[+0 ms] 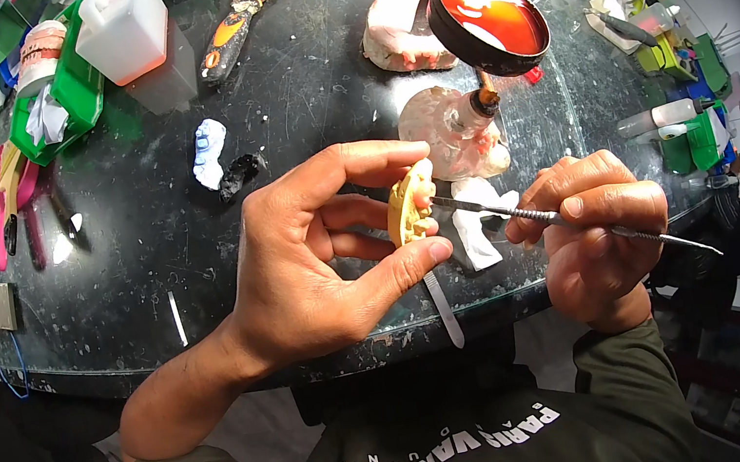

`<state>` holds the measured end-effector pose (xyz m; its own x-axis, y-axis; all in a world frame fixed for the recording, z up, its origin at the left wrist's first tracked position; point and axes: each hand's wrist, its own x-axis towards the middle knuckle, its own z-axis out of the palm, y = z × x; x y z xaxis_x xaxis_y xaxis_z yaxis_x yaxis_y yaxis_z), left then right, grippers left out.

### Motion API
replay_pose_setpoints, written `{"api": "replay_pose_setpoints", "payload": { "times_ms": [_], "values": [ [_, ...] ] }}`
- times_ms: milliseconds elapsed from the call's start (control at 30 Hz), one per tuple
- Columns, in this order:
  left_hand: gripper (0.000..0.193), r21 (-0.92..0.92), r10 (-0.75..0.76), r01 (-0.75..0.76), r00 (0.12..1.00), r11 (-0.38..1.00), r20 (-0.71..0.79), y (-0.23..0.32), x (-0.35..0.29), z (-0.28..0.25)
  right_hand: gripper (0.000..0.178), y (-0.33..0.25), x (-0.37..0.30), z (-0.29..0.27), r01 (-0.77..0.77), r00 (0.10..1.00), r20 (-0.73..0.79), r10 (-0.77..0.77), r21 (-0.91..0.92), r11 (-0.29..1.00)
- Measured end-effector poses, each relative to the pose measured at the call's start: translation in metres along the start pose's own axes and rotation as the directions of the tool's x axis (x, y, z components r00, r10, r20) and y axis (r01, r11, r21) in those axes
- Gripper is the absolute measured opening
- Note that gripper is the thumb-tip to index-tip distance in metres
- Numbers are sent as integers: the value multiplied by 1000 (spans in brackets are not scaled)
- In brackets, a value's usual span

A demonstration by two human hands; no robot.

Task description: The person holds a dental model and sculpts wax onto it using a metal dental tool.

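Note:
My left hand (295,254) pinches a small yellow dental cast (404,210) between the thumb and fingertips and holds it up over the dark bench. In my right hand (602,225) is a thin metal dental carver (540,215), gripped like a pen. Its left tip meets the right side of the cast, among the tooth shapes; whether it touches or just overlaps I cannot tell. Behind the cast stands a glass spirit burner (447,133). Just above the burner is a round dark pan of red wax (491,17). White crumpled tissue (475,237) lies below the carver.
A plaster block (396,43) sits behind the burner. Farther left are a scraper (240,26), a white jug (122,32) and a green bin (76,105). Blue-white putty (209,153) and a black lump (240,176) lie left of my hand. A flat metal strip (444,309) lies near the front edge.

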<state>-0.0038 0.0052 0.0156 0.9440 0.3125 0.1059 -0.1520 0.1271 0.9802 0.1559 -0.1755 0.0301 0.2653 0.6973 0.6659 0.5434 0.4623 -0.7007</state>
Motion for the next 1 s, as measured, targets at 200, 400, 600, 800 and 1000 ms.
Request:
{"api": "replay_pose_setpoints", "payload": {
  "times_ms": [200, 400, 600, 800, 1000],
  "values": [
    [55, -2, 7, -7, 1000, 1000, -2, 0, 1, 1, 15, -1, 1, -2, 2, 1000, 14, -2, -9, 1000],
    [55, 10, -1, 1, 1000, 1000, -6, 1, -1, 1, 15, -1, 1, -1, 3, 1000, 4, -3, 1, 1000],
    [56, 55, 20, -19, 1000, 998, -12, -1, 0, -1, 15, -3, 0, -3, -3, 1000, 2, 3, -37, 999],
    [56, 65, 42, -41, 999, 997, -11, -2, 0, -2, 21, -5, -1, -3, -15, 1000, -12, 15, -69, 998],
    [56, 49, 27, -27, 1000, 998, -12, 0, 0, -1, 24, -5, -2, -3, -30, 999, -23, 29, -43, 999]
  ]
}}
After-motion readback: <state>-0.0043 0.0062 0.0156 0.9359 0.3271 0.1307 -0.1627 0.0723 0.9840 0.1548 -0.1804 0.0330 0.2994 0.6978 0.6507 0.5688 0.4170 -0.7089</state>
